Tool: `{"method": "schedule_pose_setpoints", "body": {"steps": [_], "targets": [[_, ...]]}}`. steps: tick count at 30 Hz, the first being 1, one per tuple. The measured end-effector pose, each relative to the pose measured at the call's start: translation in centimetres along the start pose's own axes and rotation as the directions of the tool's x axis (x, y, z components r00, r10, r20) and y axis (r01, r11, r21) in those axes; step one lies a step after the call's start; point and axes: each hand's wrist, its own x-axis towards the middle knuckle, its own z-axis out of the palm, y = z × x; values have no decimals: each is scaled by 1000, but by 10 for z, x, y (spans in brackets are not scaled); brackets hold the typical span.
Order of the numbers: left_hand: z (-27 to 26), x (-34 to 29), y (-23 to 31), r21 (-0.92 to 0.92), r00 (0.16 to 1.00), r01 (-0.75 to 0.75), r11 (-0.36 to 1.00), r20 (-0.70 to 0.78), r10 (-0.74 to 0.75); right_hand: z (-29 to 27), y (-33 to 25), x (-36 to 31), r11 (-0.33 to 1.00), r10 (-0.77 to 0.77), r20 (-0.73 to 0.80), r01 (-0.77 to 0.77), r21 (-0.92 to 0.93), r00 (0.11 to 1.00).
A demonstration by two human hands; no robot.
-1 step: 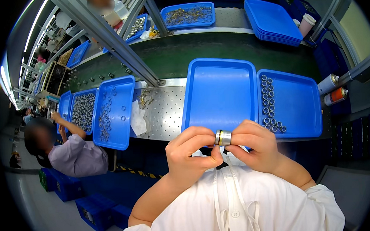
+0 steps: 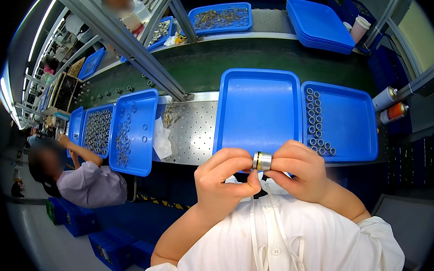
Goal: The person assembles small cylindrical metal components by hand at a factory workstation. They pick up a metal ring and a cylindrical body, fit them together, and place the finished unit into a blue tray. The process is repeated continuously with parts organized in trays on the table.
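Long green conveyor belt (image 2: 251,52) — a stack of blue rectangular plastic trays (image 2: 319,27) beyond it.
A pale pink cylindrical cup (image 2: 360,29) stands near the stack; at right, a white cylindrical spray can (image 2: 384,99) is just beside an orange-and-black cylindrical spray can (image 2: 393,113). Crumpled white paper (image 2: 162,141) lies on the perforated silver metal surface (image 2: 192,132) — and at left, a co-worker in a lavender shirt (image 2: 93,185) is near dark-blue plastic crates (image 2: 112,248).

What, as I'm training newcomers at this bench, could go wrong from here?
The short metal cylinder is pinched near its ends by the left grip and right grip; it could slip if either loosens. Silvery rings sit along the left side of the rightmost blue tray; a knock might scatter them.
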Motion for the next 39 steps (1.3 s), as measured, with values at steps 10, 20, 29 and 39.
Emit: {"method": "schedule_pose_setpoints", "body": {"steps": [10, 20, 29, 39], "targets": [[-2, -1, 1, -26, 997, 71, 997, 34, -70, 2, 0, -1, 999, 22, 18, -22, 24, 1000], [0, -3, -1, -143, 983, 185, 972, 40, -181, 0, 0, 1, 989, -106, 49, 110, -96, 993], [1, -4, -1, -181, 987, 161, 970, 23, -159, 1, 0, -4, 996, 79, 3, -79, 36, 997], [-2, -1, -1, -320, 945, 325, 890, 124, -301, -4, 1, 2, 999, 34, 61, -32, -33, 998]]}}
